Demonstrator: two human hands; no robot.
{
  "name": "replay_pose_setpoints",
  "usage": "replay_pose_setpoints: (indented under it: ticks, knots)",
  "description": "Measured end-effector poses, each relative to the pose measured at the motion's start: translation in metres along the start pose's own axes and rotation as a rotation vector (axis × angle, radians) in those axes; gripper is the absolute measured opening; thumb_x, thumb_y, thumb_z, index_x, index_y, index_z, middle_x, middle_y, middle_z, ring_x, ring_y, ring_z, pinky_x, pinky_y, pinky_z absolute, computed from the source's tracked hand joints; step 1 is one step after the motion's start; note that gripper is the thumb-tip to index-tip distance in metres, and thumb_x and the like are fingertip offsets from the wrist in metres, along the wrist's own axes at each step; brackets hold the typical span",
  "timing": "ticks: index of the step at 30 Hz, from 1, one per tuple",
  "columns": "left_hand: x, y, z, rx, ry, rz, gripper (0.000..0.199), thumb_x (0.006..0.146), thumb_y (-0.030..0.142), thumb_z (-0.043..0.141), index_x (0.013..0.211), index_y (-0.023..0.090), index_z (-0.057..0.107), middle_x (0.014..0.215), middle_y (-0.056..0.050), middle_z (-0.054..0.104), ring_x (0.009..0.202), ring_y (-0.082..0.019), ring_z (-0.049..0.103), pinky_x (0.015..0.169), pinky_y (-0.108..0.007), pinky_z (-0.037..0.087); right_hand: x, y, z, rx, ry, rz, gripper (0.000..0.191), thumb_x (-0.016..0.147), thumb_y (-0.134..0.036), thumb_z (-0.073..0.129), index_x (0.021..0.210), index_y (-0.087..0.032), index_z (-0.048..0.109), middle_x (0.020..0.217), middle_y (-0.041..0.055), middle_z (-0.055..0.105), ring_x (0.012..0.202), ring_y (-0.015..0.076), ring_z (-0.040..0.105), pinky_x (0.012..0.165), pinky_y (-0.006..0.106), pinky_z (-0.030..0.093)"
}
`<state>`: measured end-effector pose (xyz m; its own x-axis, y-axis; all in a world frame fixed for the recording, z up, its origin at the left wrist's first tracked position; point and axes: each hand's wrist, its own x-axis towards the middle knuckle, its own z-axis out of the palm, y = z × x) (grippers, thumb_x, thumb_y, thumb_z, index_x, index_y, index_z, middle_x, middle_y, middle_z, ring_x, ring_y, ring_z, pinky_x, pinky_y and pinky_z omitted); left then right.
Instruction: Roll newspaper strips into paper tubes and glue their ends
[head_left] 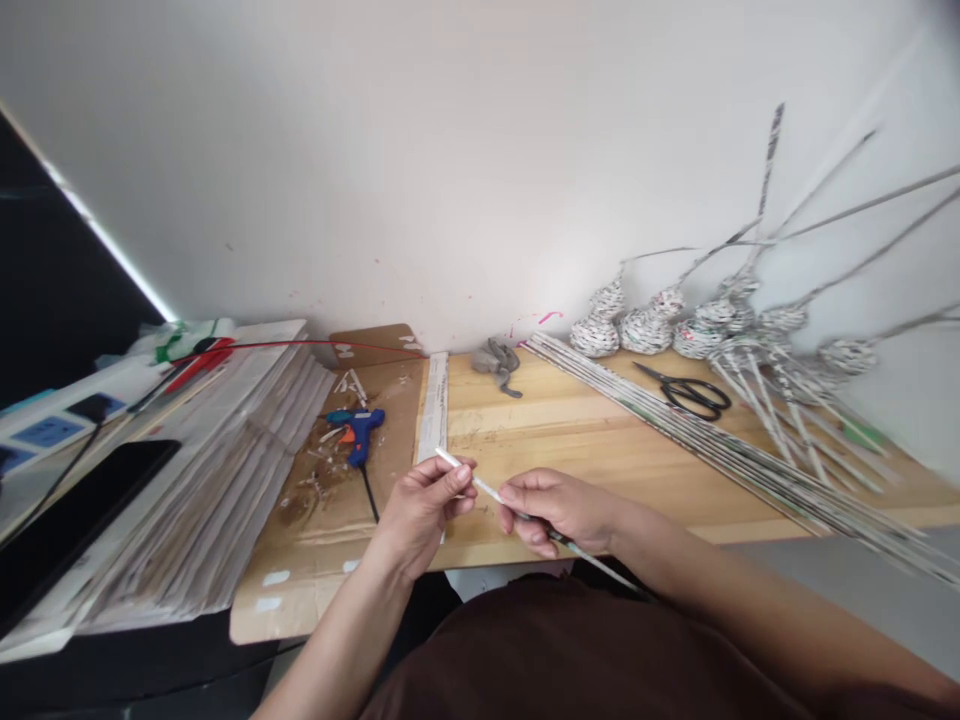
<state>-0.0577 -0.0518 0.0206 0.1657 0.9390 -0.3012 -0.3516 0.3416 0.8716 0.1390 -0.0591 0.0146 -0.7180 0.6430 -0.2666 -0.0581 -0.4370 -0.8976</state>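
A thin rolled newspaper tube (487, 488) runs through both my hands over the front edge of the wooden table. My left hand (427, 500) pinches it close to its white upper end between thumb and fingers. Farther along, my right hand (559, 508) is closed around the same tube, whose tail passes under the right wrist and down toward my lap. Just beyond my left hand, a flat strip of printed paper (434, 405) lies on the table.
At left stand a tall stack of paper sheets (262, 470), a black phone (90, 520) and a power strip (45, 440). A blue glue gun (364, 435) rests on cardboard (300, 550). Rightward lie long paper tubes (675, 435), scissors (686, 390), woven gourd shapes (646, 330) and a grey cloth (496, 362).
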Motion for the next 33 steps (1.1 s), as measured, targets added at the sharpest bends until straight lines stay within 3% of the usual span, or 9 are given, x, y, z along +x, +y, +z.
replay_pose_setpoints:
  ticks: [6, 13, 17, 21, 24, 28, 33]
  knots:
    - [0.0, -0.004, 0.0, -0.011, 0.088, 0.047, 0.026, 0.057, 0.027, 0.085, 0.07, 0.011, 0.07, 0.063, -0.001, 0.061, 0.058, -0.007, 0.058, 0.053, -0.014, 0.049, -0.012, 0.004, -0.005, -0.12, 0.038, 0.004, 0.044, 0.091, -0.052, 0.046, 0.082, -0.011, 0.059, 0.048, -0.0071, 0.042, 0.035, 0.0044, 0.037, 0.039, 0.018, 0.033]
    - [-0.004, -0.006, 0.007, -0.051, -0.026, 0.034, 0.029, 0.056, 0.025, 0.086, 0.079, 0.012, 0.073, 0.058, -0.002, 0.061, 0.055, -0.009, 0.057, 0.049, -0.015, 0.047, -0.022, 0.016, -0.013, 0.03, -0.087, 0.024, 0.04, 0.092, -0.046, 0.047, 0.081, -0.01, 0.061, 0.042, -0.0078, 0.04, 0.032, 0.005, 0.031, 0.036, 0.019, 0.026]
    - [-0.005, -0.007, 0.004, -0.018, -0.064, -0.001, 0.029, 0.057, 0.026, 0.085, 0.08, 0.012, 0.074, 0.057, -0.004, 0.062, 0.054, -0.01, 0.057, 0.049, -0.017, 0.047, -0.024, 0.016, -0.013, -0.018, -0.108, 0.031, 0.043, 0.092, -0.048, 0.046, 0.083, -0.01, 0.063, 0.042, -0.0074, 0.04, 0.034, 0.005, 0.033, 0.038, 0.018, 0.027]
    - [-0.003, -0.01, -0.004, -0.048, 0.043, 0.062, 0.026, 0.056, 0.025, 0.085, 0.075, 0.012, 0.073, 0.06, -0.003, 0.062, 0.056, -0.009, 0.058, 0.049, -0.015, 0.047, -0.033, 0.011, -0.01, -0.259, 0.052, 0.027, 0.041, 0.091, -0.049, 0.048, 0.091, -0.012, 0.065, 0.056, -0.0038, 0.049, 0.043, 0.0051, 0.042, 0.043, 0.017, 0.032]
    - [0.002, -0.011, -0.01, -0.089, 0.138, 0.085, 0.026, 0.053, 0.024, 0.087, 0.071, 0.012, 0.072, 0.07, -0.002, 0.064, 0.059, -0.009, 0.059, 0.048, -0.014, 0.048, -0.045, 0.008, -0.008, -0.47, 0.239, -0.039, 0.035, 0.092, -0.044, 0.048, 0.095, -0.014, 0.066, 0.063, -0.0021, 0.053, 0.05, 0.0064, 0.047, 0.049, 0.018, 0.036]
    - [0.009, -0.009, -0.014, -0.14, 0.205, 0.127, 0.026, 0.051, 0.022, 0.088, 0.069, 0.012, 0.071, 0.079, -0.001, 0.065, 0.061, -0.008, 0.06, 0.048, -0.013, 0.05, -0.063, 0.004, -0.012, -0.754, 0.392, -0.127, 0.034, 0.096, -0.037, 0.04, 0.096, -0.017, 0.067, 0.067, 0.0004, 0.058, 0.057, 0.0095, 0.05, 0.055, 0.021, 0.036]
    - [0.014, -0.003, -0.017, -0.163, 0.253, 0.184, 0.018, 0.065, 0.02, 0.08, 0.078, 0.013, 0.071, 0.07, -0.001, 0.063, 0.061, -0.008, 0.06, 0.051, -0.012, 0.051, -0.081, -0.007, -0.024, -1.091, 0.575, -0.23, 0.028, 0.095, -0.031, 0.043, 0.085, -0.017, 0.066, 0.075, 0.0031, 0.065, 0.07, 0.014, 0.056, 0.066, 0.025, 0.036]
